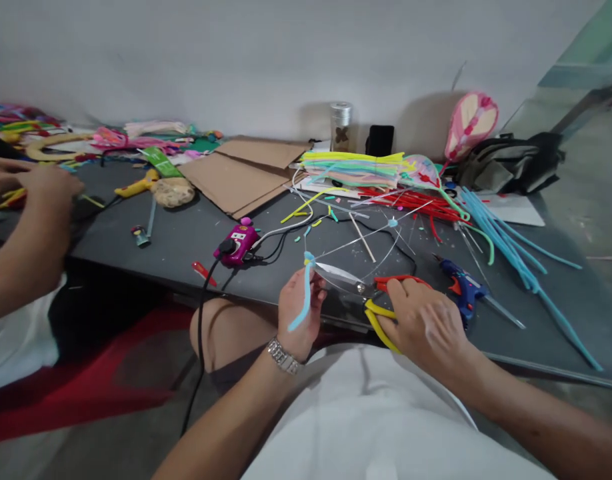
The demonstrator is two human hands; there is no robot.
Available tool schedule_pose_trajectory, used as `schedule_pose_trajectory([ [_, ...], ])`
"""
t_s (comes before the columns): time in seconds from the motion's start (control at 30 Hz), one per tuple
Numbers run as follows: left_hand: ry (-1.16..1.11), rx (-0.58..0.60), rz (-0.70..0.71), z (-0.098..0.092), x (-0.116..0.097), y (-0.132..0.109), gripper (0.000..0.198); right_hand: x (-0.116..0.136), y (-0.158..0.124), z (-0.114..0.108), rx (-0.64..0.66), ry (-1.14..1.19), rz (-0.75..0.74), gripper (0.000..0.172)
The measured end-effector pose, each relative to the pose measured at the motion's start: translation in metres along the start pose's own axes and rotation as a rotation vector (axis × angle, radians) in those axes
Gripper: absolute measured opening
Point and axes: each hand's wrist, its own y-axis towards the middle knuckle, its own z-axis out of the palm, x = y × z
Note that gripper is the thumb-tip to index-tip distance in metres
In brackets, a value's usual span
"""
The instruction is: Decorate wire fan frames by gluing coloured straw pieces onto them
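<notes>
While the left grip [290, 301] is holding a light-blue fuzzy pipe cleaner [307, 297] across its fingers, the right grip [426, 317] is wielding steel scissors with red-and-yellow handles [360, 288] beside its upper end, seemingly trimming, the next move calling for steady blades.

OK so the scissors [336, 275] are in the right fingers [400, 291], blades pointing over toward the left fingers [319, 293], which hold a pipe cleaner piece [306, 300]. On the counter [161, 247], the power socket [242, 241] sits beyond and left of the left fingers, cardboard [241, 180] farther back. A glue gun [465, 285]'s just right of the right fingers, with a pipe cleaner bunch [516, 250] past it. Straight ahead, between both sets of fingers: a stick [362, 237], then a pipe cleaner stack [356, 167], then a tumbler [341, 127] near the wall [211, 67].
</notes>
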Motion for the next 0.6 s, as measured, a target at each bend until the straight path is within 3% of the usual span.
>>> schedule_pose_trajectory([
  [0.2,0.010,0.037,-0.010,0.006,-0.005,-0.005,0.042,-0.001,0.007,0.001,0.093,0.013,-0.001,0.020],
  [0.47,0.006,0.027,-0.015,0.007,-0.007,-0.007,0.037,-0.007,0.008,0.010,0.106,-0.001,-0.028,0.018],
  [0.6,0.012,0.026,-0.027,0.008,-0.008,-0.010,0.035,-0.007,0.012,0.008,0.210,0.048,-0.002,0.016],
])
